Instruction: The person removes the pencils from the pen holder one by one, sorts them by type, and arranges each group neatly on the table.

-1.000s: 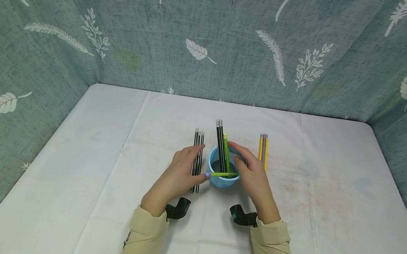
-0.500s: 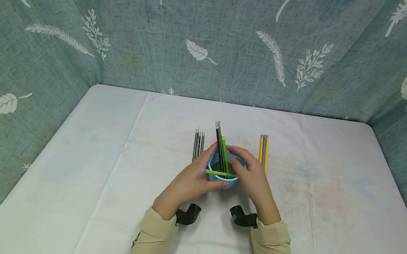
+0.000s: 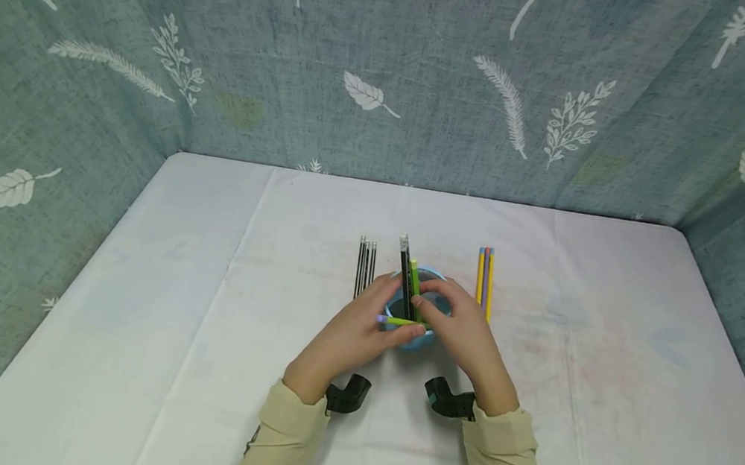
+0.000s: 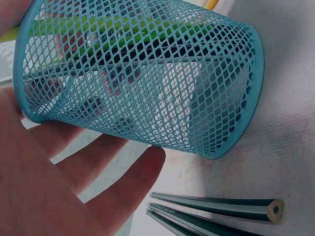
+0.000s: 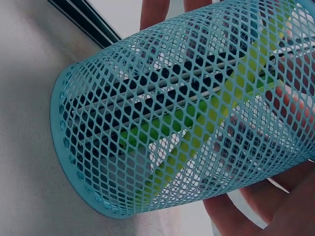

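A light-blue mesh pencil cup stands on the table between my hands. My left hand holds it from the left, fingers behind and thumb across the front. Inside it, black pencils with silver ends stand beside a green pencil. A lime pencil with a purple end leans over the near rim. My right hand reaches over the right rim, its thumb and forefinger pinching the upright pencils. In the right wrist view, other fingers lie outside the mesh.
Several black pencils lie side by side left of the cup, partly hidden by the left hand. To the right, yellow and purple pencils lie together behind the right hand. A patterned curtain encloses the white tabletop.
My left hand has moved right from beside the black pencils onto the cup. My right thumb and forefinger have shifted left from the rim to the upright pencils, which have tilted slightly.
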Demonstrator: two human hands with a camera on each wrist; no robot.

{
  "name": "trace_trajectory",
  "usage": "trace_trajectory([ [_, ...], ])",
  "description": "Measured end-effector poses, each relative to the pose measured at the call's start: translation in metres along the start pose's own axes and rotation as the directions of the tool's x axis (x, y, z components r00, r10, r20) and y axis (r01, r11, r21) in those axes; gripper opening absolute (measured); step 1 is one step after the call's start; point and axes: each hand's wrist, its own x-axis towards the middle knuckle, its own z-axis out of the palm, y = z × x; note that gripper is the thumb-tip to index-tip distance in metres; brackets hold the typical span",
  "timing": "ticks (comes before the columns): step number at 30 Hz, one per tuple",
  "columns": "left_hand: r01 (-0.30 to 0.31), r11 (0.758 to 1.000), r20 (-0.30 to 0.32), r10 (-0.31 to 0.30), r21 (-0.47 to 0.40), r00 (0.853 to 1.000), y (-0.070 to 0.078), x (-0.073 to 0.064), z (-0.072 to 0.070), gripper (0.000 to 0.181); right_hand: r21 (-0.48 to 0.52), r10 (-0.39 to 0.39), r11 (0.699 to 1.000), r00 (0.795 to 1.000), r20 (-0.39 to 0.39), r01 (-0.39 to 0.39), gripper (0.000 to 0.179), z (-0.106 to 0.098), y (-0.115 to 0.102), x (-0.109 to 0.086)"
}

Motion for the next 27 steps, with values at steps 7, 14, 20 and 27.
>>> trace_trajectory([
  [7,0.025,0.999,-0.018,-0.025,0.021,1.000,0.002,0.000,0.001,0.065,-0.026,-0.062,0.998,0.996,-0.063,0.060,0.021,0.001,0.001,0.000],
  [14,0.154,0.988,0.002,-0.154,0.012,0.988,0.005,-0.002,0.002,0.077,-0.006,-0.124,0.992,0.979,-0.161,0.125,0.018,0.006,0.001,-0.001],
  [20,0.200,0.980,-0.005,-0.200,0.000,0.980,0.008,-0.002,0.000,0.078,0.019,-0.166,0.984,0.961,-0.221,0.175,0.020,0.005,0.000,-0.001],
  [27,0.167,0.986,-0.016,-0.167,0.015,0.986,0.009,-0.001,0.001,0.070,0.051,-0.183,0.978,0.945,-0.272,0.204,0.021,-0.004,0.003,-0.002],
])
